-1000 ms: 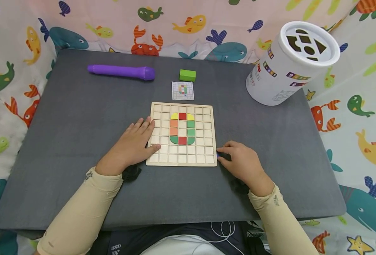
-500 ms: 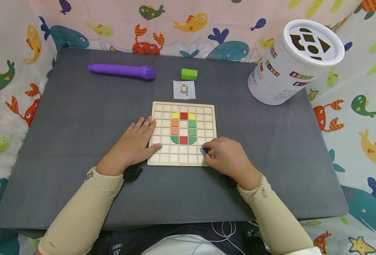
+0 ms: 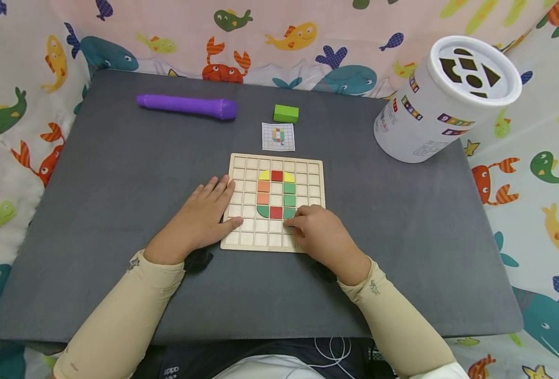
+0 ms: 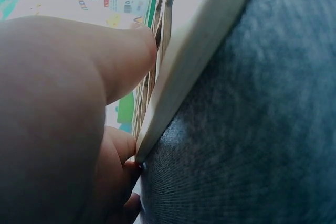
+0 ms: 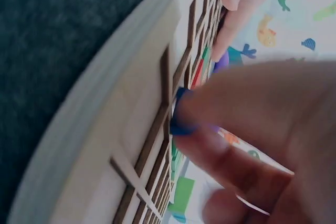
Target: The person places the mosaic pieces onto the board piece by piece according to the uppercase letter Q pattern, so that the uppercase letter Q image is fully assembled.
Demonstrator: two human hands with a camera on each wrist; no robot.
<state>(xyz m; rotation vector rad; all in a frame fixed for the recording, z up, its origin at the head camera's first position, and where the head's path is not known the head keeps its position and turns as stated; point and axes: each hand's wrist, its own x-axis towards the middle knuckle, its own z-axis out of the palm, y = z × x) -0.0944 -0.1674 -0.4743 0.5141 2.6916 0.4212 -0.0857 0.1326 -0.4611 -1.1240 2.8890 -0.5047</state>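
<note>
A wooden grid board (image 3: 251, 239) lies on the grey table, bearing red, yellow, orange and green tiles set in a ring. My left hand (image 3: 201, 218) rests flat along the board's left edge, its fingers straight and the thumb on the wood. Over the lower right part of the board, my right hand (image 3: 324, 234) pinches a small blue tile (image 5: 181, 111) between thumb and finger. In the right wrist view this tile sits at the grid's surface, just below the green and red tiles; the head view hides it behind the fingers.
Behind the board lies a printed pattern card (image 3: 278, 137), with a green block (image 3: 286, 113) beyond it. A purple stick-shaped thing (image 3: 187, 106) lies at the back left. At the back right stands a white tub (image 3: 431, 116) with shaped holes in its lid.
My right hand has carried the blue tile leftward from beside the board's right edge to the cells under the ring of tiles. The left hand stays on the board.
</note>
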